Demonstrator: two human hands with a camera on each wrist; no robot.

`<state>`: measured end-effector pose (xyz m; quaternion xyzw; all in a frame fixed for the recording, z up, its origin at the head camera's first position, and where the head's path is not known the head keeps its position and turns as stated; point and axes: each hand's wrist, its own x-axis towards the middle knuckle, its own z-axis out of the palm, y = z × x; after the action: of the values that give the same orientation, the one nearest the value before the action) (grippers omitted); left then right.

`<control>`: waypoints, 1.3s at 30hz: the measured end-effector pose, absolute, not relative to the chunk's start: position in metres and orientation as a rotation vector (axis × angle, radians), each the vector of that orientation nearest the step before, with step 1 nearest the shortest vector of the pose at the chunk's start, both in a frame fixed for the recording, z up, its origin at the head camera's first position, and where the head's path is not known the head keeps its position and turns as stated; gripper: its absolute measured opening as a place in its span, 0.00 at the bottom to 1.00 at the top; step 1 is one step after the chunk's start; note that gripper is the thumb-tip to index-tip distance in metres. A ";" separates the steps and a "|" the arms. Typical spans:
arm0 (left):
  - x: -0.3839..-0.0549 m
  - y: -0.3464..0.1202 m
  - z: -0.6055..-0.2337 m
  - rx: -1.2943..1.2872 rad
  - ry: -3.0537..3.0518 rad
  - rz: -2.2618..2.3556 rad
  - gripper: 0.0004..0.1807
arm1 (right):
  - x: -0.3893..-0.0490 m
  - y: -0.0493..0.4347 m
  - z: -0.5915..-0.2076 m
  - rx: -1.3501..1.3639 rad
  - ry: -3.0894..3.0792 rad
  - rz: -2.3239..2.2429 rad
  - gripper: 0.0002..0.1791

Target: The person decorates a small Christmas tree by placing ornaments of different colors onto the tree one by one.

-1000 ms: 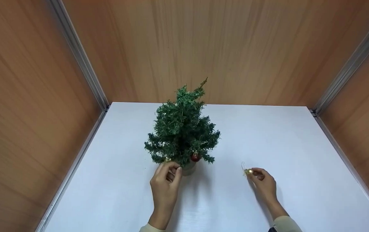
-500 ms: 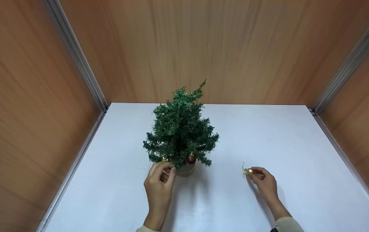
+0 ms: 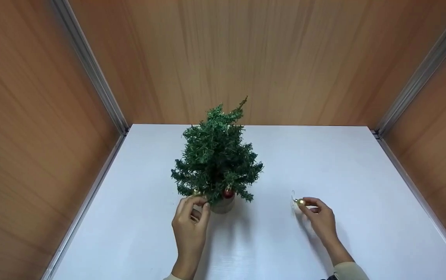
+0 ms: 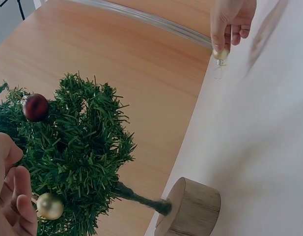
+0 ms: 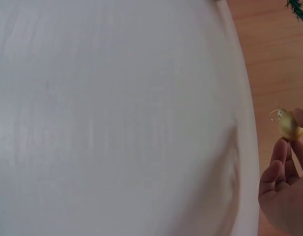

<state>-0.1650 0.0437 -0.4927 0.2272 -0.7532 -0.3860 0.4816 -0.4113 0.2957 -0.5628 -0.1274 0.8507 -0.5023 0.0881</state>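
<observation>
A small artificial Christmas tree (image 3: 211,151) stands on a round wooden base (image 4: 194,209). From its lower branches hang a red bauble (image 3: 228,193) and a gold bauble (image 4: 49,206). My left hand (image 3: 188,229) is at the tree's front, thumb and forefinger pinching a low branch tip close to that gold bauble; the pinched tip is mostly hidden. Well to the right of the tree, my right hand (image 3: 321,221) pinches another gold bauble (image 5: 289,126) between thumb and fingers, above the table. Its thin thread loop (image 4: 218,73) sticks out free.
The white table (image 3: 262,249) carries the tree left of its middle. Wood-grain panels (image 3: 285,62) enclose the back and both sides, with metal strips (image 3: 90,58) along the corners.
The tree and my left hand have shifted slightly left, and the red bauble has moved left with them. My right hand has risen a little with its gold bauble.
</observation>
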 end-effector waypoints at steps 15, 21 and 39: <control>-0.166 0.044 -0.492 0.571 -1.855 -0.913 0.07 | -0.400 0.286 -0.537 -0.548 2.648 -1.527 0.17; -0.166 0.044 -0.492 0.561 -1.843 -0.907 0.07 | -0.396 0.286 -0.531 -0.562 2.645 -1.551 0.16; -0.166 0.044 -0.492 0.535 -1.828 -0.917 0.07 | -0.387 0.295 -0.514 -0.557 2.609 -1.579 0.16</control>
<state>-0.1657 0.0435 -0.4925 0.2203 -0.7529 -0.3778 0.4917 -0.3871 0.2954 -0.5142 -0.1795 0.8414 -0.5092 0.0206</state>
